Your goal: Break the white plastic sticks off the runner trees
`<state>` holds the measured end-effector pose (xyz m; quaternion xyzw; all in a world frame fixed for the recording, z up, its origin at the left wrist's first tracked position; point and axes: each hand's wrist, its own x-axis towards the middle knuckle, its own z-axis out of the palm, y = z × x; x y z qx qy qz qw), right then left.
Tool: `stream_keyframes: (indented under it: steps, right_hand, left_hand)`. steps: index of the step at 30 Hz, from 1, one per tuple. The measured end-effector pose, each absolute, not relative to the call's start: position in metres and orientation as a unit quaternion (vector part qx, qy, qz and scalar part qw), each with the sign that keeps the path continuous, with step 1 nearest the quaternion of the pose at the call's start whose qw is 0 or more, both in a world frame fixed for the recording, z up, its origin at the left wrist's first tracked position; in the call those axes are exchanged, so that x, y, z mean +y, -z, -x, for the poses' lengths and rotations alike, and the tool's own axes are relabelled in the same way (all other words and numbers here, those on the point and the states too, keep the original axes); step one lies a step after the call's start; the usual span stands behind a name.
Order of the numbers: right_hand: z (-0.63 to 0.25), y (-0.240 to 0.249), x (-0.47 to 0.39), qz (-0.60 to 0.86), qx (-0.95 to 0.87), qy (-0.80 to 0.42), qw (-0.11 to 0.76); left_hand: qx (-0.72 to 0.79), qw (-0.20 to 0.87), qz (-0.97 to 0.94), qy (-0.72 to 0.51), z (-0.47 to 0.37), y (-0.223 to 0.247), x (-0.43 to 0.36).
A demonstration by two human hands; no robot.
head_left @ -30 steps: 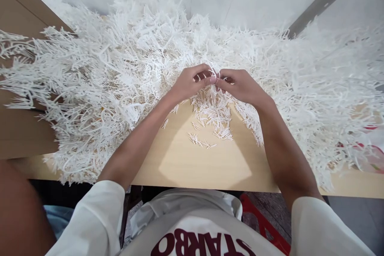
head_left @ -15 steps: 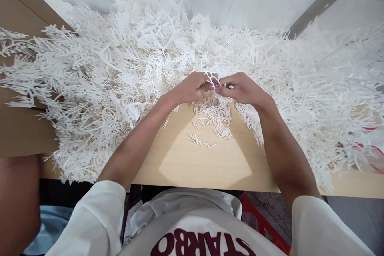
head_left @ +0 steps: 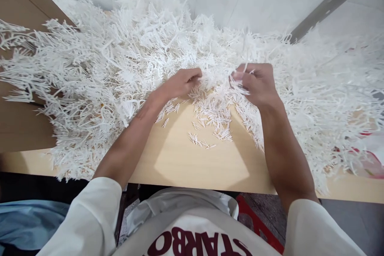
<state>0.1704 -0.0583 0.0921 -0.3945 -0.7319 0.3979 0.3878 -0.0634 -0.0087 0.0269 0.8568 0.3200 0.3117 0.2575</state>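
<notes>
A big heap of white branched plastic pieces [head_left: 144, 56] covers the back of the table and both sides. My right hand [head_left: 256, 82] is closed, a white branched plastic piece [head_left: 240, 85] pinched between thumb and fingers, partly blurred. To its left, my left hand [head_left: 184, 82] reaches the front edge of the heap with its fingers curled; whatever they hold is hidden. Short loose white sticks [head_left: 214, 114] lie in a small pile between and below the two hands.
The pale wooden table [head_left: 201, 166] has its front edge close to my body. A brown cardboard box [head_left: 24, 124] stands at the left, and a grey metal post [head_left: 327, 8] rises at the back right. A clear bag with red trim [head_left: 367, 162] lies on the right.
My hands have come apart: the right moved to the right with a branched piece, the left slightly to the left. The other person's limb at lower left has gone from view.
</notes>
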Motion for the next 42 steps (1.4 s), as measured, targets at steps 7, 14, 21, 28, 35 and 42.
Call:
stream_keyframes:
  steps: [7,14,21,28,35,42]
  right_hand:
    - [-0.159,-0.093,-0.058,0.475,-0.776,-0.287,0.298]
    - [-0.159,-0.087,-0.054,0.469,-0.8,-0.254,0.273]
    - [-0.16,-0.086,-0.052,0.461,-0.83,-0.21,0.233]
    - [-0.16,-0.087,-0.054,0.464,-0.847,-0.153,0.21]
    - [-0.16,-0.087,-0.054,0.39,-0.892,-0.16,0.162]
    - [-0.165,-0.085,-0.049,0.344,-0.919,-0.174,0.086]
  left_hand:
    - [0.397,0.193,-0.718,-0.539,0.047,-0.049,-0.023]
    - [0.306,0.345,-0.785,-0.413,0.043,-0.06,-0.026]
    - [0.299,0.355,-0.786,-0.409,0.039,-0.049,-0.018]
    - [0.296,0.271,-0.825,-0.398,0.044,-0.055,-0.024]
    - [0.267,0.233,-0.883,-0.308,0.05,-0.058,-0.023]
    - [0.262,0.135,-0.943,-0.154,0.05,-0.073,-0.035]
